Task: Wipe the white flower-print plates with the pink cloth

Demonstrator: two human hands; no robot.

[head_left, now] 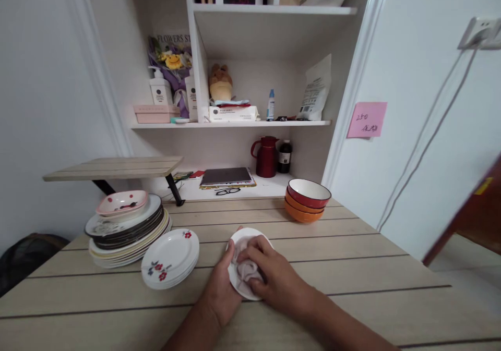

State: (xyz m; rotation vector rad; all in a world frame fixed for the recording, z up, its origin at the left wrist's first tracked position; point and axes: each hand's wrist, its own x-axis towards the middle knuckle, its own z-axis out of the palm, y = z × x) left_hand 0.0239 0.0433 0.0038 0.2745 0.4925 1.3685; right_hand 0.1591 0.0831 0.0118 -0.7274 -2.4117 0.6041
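Note:
A small white plate [239,287] is tilted up above the table, gripped along its left side by my left hand [223,286]. My right hand [276,273] presses a crumpled pale cloth [247,270] against the plate's face, the fingers curled into it. Left of my hands sits a short stack of white plates with red and blue flowers [172,254]. Beyond it rises a taller stack of mixed plates [129,241], topped by a pink-rimmed dish [122,203]. Nested red and orange bowls [307,202] stand to the right, farther back.
A raised wooden shelf [113,167] on black legs stands at the back left. Behind the slatted table [352,267] are eyeglasses [227,191], a dark laptop [227,176], a red jug [266,158] and a dark bottle [284,157]. Cables hang down the right wall.

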